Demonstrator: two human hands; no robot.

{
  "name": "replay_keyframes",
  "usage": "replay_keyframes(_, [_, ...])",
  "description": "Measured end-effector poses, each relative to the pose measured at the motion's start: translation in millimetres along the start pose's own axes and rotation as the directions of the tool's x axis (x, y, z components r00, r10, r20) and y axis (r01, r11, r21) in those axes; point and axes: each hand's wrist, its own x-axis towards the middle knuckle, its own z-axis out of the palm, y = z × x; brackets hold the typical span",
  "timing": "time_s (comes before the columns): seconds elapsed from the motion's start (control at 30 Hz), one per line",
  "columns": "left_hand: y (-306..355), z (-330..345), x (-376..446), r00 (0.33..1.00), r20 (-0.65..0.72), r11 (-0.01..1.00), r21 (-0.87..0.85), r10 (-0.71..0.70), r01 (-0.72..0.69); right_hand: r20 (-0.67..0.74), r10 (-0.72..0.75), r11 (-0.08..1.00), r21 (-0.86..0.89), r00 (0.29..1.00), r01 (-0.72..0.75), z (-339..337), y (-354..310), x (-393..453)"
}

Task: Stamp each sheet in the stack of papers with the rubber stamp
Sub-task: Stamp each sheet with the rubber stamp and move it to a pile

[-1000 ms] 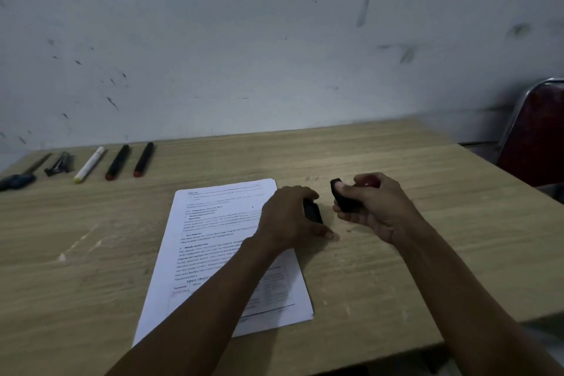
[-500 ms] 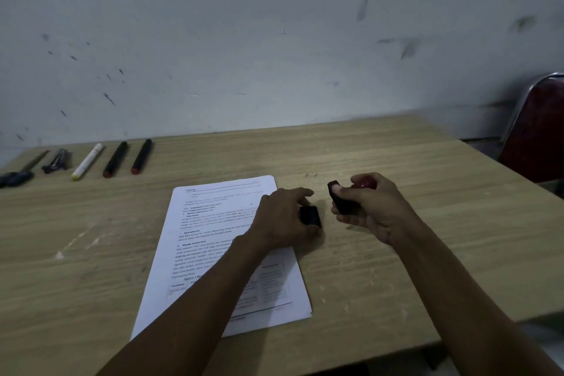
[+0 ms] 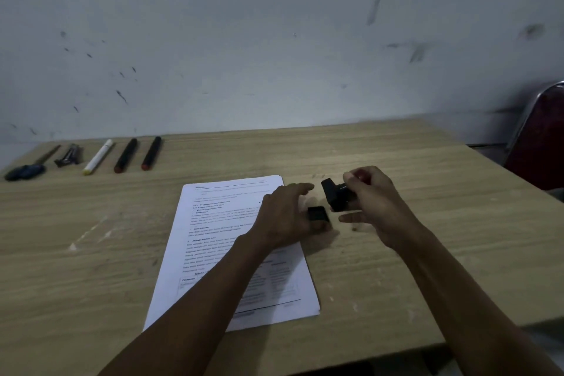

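Holding the rubber stamp (image 3: 335, 197) in my right hand (image 3: 374, 201), fingers curled round it, tilted above the wooden table (image 3: 427, 238).

My left hand (image 3: 287, 217) pinches a small black cap (image 3: 318, 217) at the right edge of the stack of papers (image 3: 213, 238), just beside the stamp. The stack lies flat before me; pens (image 3: 125, 156) line the table's far left.
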Motion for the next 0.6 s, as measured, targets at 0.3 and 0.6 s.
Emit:
replay_keyframes(0.3, [-54,-65,-30,0.965,-0.251,0.991,-0.123,-0.074,0.044,0.177,-0.308,0.805,-0.475,0.935,0.355,33,-11,-24])
replay_keyframes(0.6, [-106,-78,-65,0.981,-0.195,0.999,0.041,-0.023,0.031,0.301,-0.349,0.61,-0.646,0.887,0.459,84,4,-36])
